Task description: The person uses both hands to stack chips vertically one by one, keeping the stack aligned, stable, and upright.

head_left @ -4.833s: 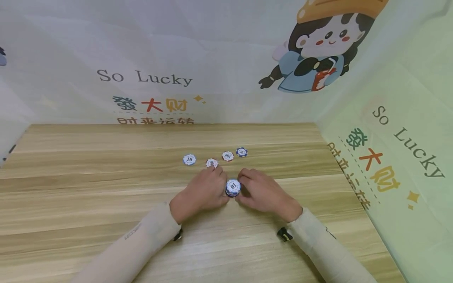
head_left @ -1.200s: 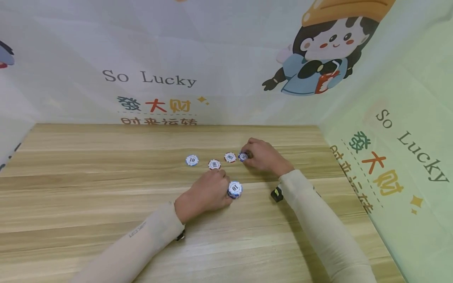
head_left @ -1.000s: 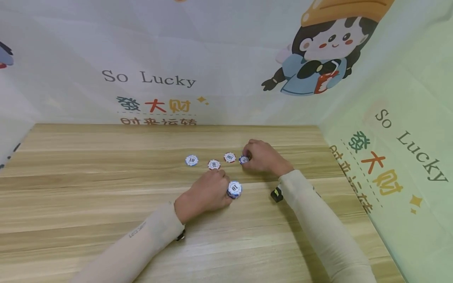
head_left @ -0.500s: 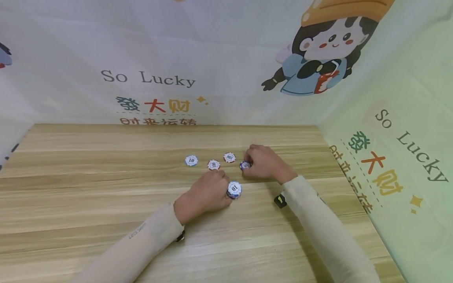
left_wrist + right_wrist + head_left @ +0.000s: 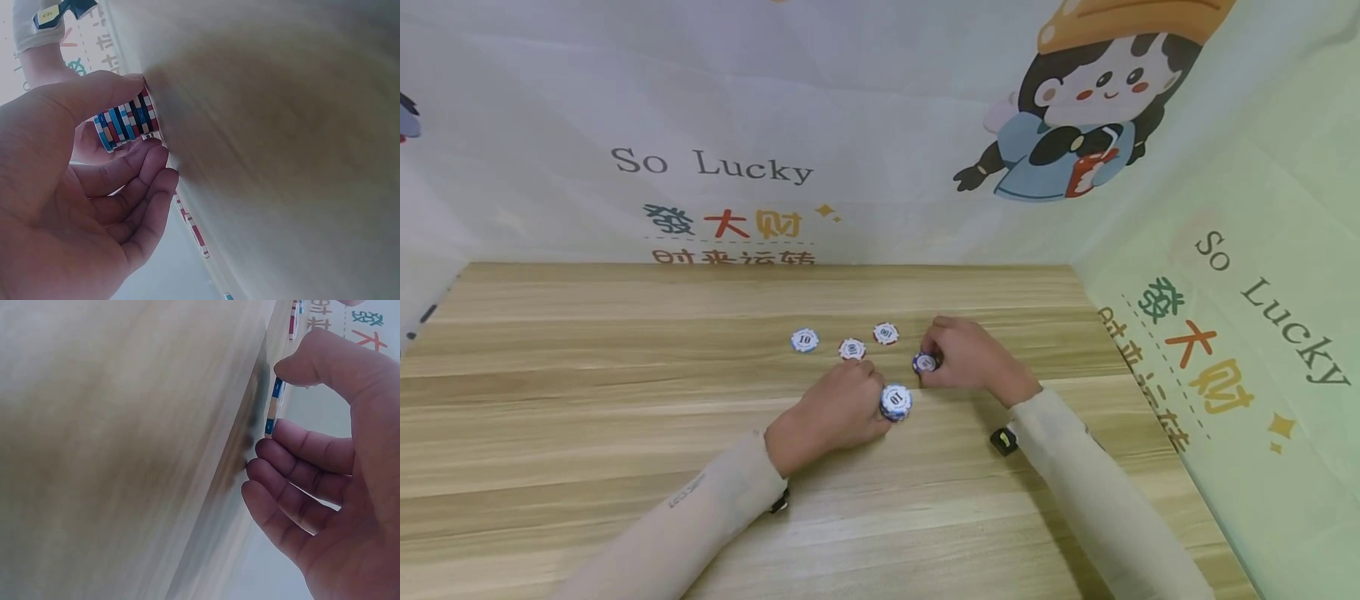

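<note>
Lying left of centre in the head frame, on the wooden surface (image 5: 587, 358), is a light-blue chip (image 5: 805, 340) marked 10; lower and rightward comes the left hand (image 5: 829, 408); above it lies a red-edged chip (image 5: 852, 348), then another red-edged chip (image 5: 886, 333) further right; just below the frame's centre stands a chip stack (image 5: 897, 402), pinched at its side by the left grip; right of centre, a dark-blue chip (image 5: 924, 363) is pinched between thumb and finger in the grip of the right hand (image 5: 972, 360).
</note>
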The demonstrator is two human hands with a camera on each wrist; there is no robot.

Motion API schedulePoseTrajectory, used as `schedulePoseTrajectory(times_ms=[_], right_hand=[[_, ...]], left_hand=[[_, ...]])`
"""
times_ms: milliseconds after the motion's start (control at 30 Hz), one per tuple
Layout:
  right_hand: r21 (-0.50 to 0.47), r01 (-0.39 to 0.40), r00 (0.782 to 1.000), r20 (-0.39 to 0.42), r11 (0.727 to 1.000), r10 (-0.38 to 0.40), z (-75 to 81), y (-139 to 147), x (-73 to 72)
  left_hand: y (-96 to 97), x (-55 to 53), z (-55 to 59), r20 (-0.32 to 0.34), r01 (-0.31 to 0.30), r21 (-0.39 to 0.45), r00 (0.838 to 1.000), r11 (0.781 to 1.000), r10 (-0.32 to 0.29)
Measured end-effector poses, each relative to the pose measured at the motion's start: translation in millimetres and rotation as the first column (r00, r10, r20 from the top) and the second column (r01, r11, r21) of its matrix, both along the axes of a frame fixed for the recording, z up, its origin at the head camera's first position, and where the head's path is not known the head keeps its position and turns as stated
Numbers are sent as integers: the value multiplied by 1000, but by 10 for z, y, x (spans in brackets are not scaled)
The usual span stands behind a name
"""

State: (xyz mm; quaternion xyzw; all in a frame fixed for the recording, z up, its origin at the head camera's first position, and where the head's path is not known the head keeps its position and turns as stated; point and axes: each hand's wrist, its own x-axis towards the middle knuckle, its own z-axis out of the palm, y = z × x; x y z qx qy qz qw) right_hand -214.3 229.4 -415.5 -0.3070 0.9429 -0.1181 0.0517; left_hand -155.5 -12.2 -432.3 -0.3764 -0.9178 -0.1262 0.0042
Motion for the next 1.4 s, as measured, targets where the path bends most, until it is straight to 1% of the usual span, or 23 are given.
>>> schedulePoseTrajectory(times_ms=[267, 467, 633, 833, 1067, 1233, 1400], right_hand=[[-29, -42, 998, -46, 999, 41, 15, 5, 105], [-49, -85, 993, -86, 995, 81, 42, -5, 191], [-59, -100, 989, -114, 993, 92, 47, -15, 256], [-92, -120, 983, -149, 989, 105, 92, -36, 336], [-114, -163, 972, -186, 980, 140, 135, -58, 398], [-128, -184, 969, -189, 974, 158, 161, -99, 440], [-132, -198, 970, -170, 971, 175, 187, -158, 476]], left_hand=[[-1, 1, 19, 15, -5, -6, 1000, 1000, 5], [-5, 5, 19, 9, -3, 0, 1000, 1000, 3], [-12, 10, 12, 1, -1, 13, 1000, 1000, 1], [-16, 10, 13, -7, 4, 19, 1000, 1000, -4], [-11, 1, 20, 8, 1, 10, 1000, 1000, -1], [-15, 6, 21, -11, 7, 16, 1000, 1000, -6], [-17, 13, 23, -28, 13, 20, 1000, 1000, -13]])
